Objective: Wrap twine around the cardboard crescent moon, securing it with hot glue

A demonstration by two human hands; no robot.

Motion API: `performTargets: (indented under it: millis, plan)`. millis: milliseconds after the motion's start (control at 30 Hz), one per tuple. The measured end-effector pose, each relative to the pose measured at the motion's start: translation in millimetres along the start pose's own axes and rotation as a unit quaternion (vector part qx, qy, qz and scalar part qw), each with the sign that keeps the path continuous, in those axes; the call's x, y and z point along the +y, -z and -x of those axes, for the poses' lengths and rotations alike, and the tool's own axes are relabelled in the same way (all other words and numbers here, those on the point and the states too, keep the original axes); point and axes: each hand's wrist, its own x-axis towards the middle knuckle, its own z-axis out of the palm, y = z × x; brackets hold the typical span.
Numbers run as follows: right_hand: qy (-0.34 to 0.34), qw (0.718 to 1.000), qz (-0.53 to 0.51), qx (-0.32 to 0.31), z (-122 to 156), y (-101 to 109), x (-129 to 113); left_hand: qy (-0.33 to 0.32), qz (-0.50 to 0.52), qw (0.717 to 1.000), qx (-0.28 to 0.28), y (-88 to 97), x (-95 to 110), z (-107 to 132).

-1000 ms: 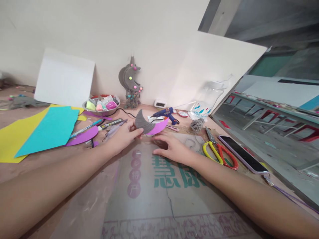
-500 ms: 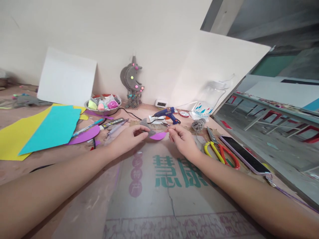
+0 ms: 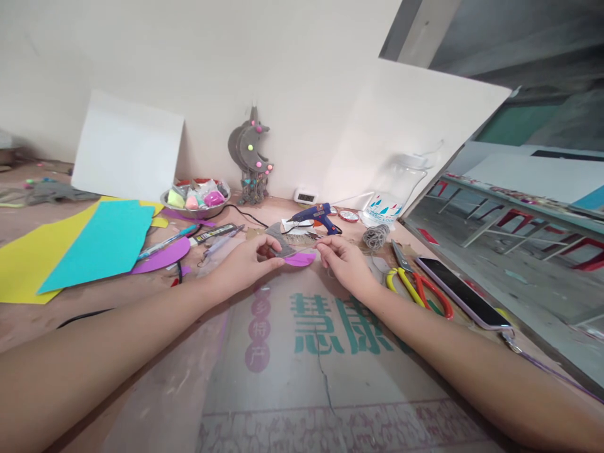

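Note:
My left hand (image 3: 248,261) pinches a grey crescent-shaped piece (image 3: 279,242) that lies nearly flat over a purple crescent (image 3: 300,258) just above the table. My right hand (image 3: 343,261) is closed in a pinch at the right tip of these pieces, on what looks like a thin thread; I cannot make it out clearly. Both hands hover over a sheet of cardboard with green print (image 3: 325,327).
A blue glue gun (image 3: 317,216), a ball of grey twine (image 3: 375,237), yellow-and-red scissors (image 3: 415,286) and a phone (image 3: 460,290) lie to the right. Teal (image 3: 101,242) and yellow sheets (image 3: 23,264), pens, and a bowl of coloured bits (image 3: 195,198) lie to the left. A finished grey moon hanging (image 3: 250,154) leans on the wall.
The grey crescent has been lowered from upright to nearly flat over the purple one. My right hand lifted off the cardboard and now pinches at the pieces' right tip.

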Motion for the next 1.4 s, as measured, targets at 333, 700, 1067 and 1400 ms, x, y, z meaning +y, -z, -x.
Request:
performTargets:
  millis: [333,700,1067,1400]
  plan:
    - [0.030,0.993,0.095,0.059,-11,6,15,-0.001,-0.009,1.000,0.000,1.6,2,3]
    - [0.191,0.967,0.159,-0.052,2,-2,0,-0.024,0.011,1.000,-0.004,2.5,5,2]
    - [0.107,0.989,0.100,-0.023,3,0,-1,-0.012,0.028,1.000,0.000,1.7,4,2]
    - [0.096,0.991,0.086,-0.023,2,1,-2,-0.022,0.001,1.000,-0.005,1.4,3,2]
